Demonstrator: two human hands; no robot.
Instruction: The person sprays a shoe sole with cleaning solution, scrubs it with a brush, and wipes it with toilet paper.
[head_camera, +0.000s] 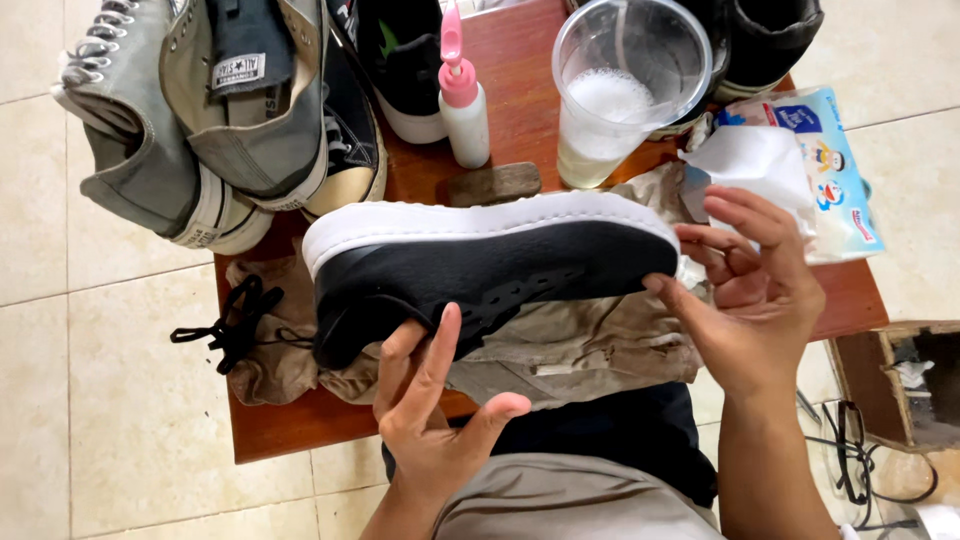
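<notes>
I grip the black shoe (480, 275) over the wooden table (520, 90), left hand (430, 410) under its collar, right hand (750, 290) pinching the toe (best kept steady, sole level).

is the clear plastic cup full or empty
Partly full. The clear plastic cup stands upright on the wooden table, holding cloudy liquid topped with white foam in its lower part; the upper part is empty.

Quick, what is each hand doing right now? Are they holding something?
Left hand: closed on the heel end of the black shoe, holding it up.
Right hand: fingers pinching the shoe's toe end.
</notes>
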